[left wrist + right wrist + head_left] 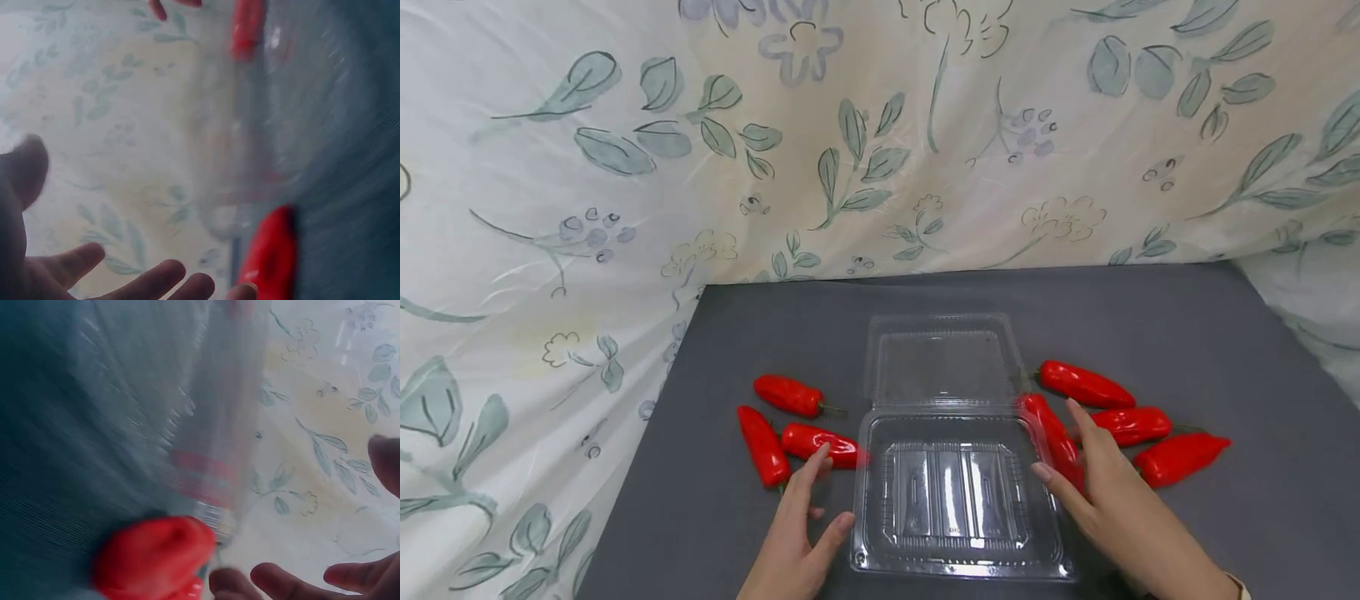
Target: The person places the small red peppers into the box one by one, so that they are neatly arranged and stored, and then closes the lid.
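Observation:
A clear plastic clamshell box lies open on the dark table, its lid folded back to the far side. Nothing is inside its base. My left hand is spread just left of the box, fingers extended near a red pepper; the left wrist view shows one red pepper by the fingertips. On the opposite side my right hand reaches over the red pepper lying along the box's right wall, thumb apart from the fingers. Its fingers hold nothing in the right wrist view.
Two more red peppers lie farther left. Beyond the right hand are several others, one near the lid and another farthest right. A leaf-patterned cloth hangs behind the dark table.

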A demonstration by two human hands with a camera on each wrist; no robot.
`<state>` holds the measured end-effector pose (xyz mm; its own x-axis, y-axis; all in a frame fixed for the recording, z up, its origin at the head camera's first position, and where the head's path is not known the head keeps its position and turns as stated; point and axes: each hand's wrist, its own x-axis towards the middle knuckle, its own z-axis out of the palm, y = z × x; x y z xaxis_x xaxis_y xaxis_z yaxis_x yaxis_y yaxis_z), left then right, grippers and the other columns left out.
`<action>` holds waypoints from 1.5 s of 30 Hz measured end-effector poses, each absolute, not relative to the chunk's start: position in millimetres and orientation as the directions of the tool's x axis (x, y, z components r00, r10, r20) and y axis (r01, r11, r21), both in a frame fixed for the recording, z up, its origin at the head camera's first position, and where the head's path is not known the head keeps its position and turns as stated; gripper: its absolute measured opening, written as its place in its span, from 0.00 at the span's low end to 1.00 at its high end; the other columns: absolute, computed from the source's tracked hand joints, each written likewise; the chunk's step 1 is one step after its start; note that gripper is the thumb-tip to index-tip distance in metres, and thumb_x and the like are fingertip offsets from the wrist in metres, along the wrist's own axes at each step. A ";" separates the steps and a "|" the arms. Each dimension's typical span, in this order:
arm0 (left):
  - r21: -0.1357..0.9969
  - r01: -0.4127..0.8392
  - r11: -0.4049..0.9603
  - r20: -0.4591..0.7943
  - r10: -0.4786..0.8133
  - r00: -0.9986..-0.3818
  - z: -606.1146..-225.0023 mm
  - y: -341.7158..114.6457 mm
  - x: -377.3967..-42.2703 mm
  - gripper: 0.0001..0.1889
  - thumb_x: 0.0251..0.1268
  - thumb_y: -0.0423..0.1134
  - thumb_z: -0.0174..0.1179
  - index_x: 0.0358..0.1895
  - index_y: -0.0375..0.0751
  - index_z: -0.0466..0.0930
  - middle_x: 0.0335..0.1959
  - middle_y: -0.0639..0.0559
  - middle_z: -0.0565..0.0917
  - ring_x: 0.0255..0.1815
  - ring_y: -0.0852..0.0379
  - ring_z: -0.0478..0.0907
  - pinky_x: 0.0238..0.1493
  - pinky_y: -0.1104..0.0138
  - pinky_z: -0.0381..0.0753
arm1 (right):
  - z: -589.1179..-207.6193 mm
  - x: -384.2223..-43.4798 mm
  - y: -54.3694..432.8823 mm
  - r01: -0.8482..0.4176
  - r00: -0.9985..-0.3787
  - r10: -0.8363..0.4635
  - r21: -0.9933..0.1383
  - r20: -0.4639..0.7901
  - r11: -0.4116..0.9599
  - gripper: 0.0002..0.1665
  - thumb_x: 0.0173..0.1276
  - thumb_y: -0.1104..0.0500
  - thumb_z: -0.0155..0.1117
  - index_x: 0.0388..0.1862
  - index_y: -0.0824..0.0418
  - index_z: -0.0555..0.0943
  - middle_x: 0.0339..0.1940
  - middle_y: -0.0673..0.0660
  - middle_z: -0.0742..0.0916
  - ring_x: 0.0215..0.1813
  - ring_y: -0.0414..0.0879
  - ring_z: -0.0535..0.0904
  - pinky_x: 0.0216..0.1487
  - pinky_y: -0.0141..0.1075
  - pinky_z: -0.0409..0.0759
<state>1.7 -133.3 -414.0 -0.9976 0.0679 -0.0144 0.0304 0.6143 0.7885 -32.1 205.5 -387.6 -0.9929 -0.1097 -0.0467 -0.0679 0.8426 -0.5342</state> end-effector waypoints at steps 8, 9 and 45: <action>0.819 -0.055 0.571 -0.133 0.096 -0.986 -435.3 -119.1 3.0 0.50 0.54 0.54 0.67 0.76 0.52 0.45 0.64 0.46 0.65 0.64 0.47 0.62 0.45 0.66 0.77 | -413.1 -9.7 199.2 0.121 -0.968 -0.047 -0.625 -0.246 0.771 0.55 0.65 0.38 0.60 0.75 0.63 0.44 0.52 0.61 0.76 0.41 0.45 0.76 0.32 0.34 0.78; 0.814 -0.050 0.579 -0.134 0.103 -0.986 -437.0 -117.5 2.2 0.51 0.53 0.55 0.68 0.76 0.53 0.44 0.64 0.46 0.64 0.64 0.47 0.62 0.45 0.66 0.77 | -416.0 -7.6 197.7 0.112 -0.973 -0.046 -0.637 -0.227 0.763 0.53 0.66 0.39 0.60 0.75 0.63 0.45 0.52 0.62 0.76 0.41 0.46 0.76 0.32 0.35 0.78; 0.777 0.027 0.629 -0.085 0.147 -0.985 -458.4 -99.4 12.1 0.57 0.51 0.62 0.67 0.77 0.52 0.39 0.63 0.42 0.66 0.63 0.44 0.63 0.57 0.40 0.68 | -438.0 -44.8 347.3 -0.046 -0.975 0.024 -0.306 0.221 0.951 0.38 0.63 0.50 0.67 0.56 0.81 0.68 0.52 0.81 0.69 0.53 0.77 0.60 0.53 0.66 0.54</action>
